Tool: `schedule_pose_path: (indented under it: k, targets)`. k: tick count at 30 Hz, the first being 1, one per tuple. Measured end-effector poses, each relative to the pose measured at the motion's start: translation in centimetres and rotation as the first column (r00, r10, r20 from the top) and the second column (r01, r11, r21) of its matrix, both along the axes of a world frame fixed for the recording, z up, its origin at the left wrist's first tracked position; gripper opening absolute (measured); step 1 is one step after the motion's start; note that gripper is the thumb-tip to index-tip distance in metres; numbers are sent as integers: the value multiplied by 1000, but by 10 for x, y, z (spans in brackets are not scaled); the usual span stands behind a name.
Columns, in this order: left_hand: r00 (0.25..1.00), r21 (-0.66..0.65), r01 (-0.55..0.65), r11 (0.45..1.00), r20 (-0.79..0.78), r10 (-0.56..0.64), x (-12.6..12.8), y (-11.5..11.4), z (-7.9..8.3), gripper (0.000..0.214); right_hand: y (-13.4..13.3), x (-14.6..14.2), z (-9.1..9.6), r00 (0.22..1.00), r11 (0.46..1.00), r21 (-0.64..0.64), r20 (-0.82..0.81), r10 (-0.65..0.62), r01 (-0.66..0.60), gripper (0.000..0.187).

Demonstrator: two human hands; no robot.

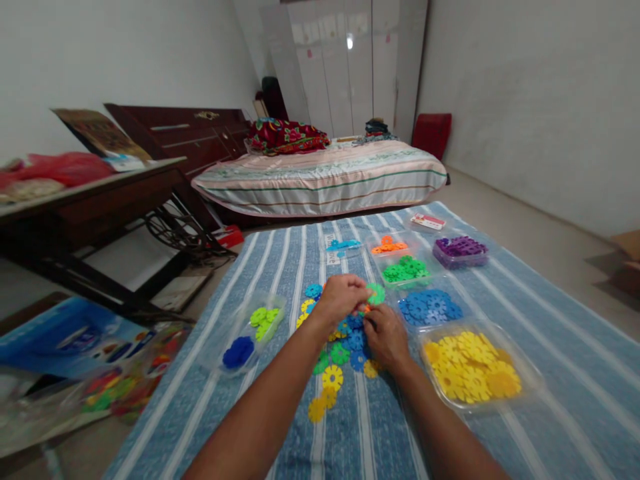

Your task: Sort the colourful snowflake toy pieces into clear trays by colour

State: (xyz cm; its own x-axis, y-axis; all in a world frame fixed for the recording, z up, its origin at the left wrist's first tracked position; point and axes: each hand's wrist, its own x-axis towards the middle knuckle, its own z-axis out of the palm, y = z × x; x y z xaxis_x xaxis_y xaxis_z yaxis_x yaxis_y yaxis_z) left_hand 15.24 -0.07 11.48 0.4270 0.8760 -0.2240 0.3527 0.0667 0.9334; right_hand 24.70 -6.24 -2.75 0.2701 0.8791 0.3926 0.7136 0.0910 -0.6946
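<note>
Over a loose pile of plastic snowflake discs, my two hands are close together. My left hand (343,297) pinches a light green snowflake disc (375,294) at its fingertips. Just below it, my right hand (389,333) has its fingers curled in; what they hold, if anything, is mostly hidden. A bit of an orange disc (368,309) shows between the hands. Beneath them lie blue discs (356,339), green discs (340,353) and yellow discs (333,378), partly covered by my hands and forearms.
Clear trays of sorted discs surround the pile: yellow tray (530,383), blue tray (467,320), green tray (385,280), purple tub (463,262), and a left tray (213,347) with lime and dark blue. A striped cloth (200,427) covers the table. A bed (320,180) stands beyond.
</note>
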Motion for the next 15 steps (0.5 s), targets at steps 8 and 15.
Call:
schedule_pose_path:
  k: [8, 15]
  targets:
    - [998, 152, -58, 987, -17, 62, 13, 10, 0, 7, 0, 1, -3, 1000, 1000, 10, 0, -1, 1, 22]
    - [836, 272, 146, 951, -548, 28, -85, -18, -36, 18, -3, 3, -4, 1000, 1000, 2, -2, -3, 3, 22]
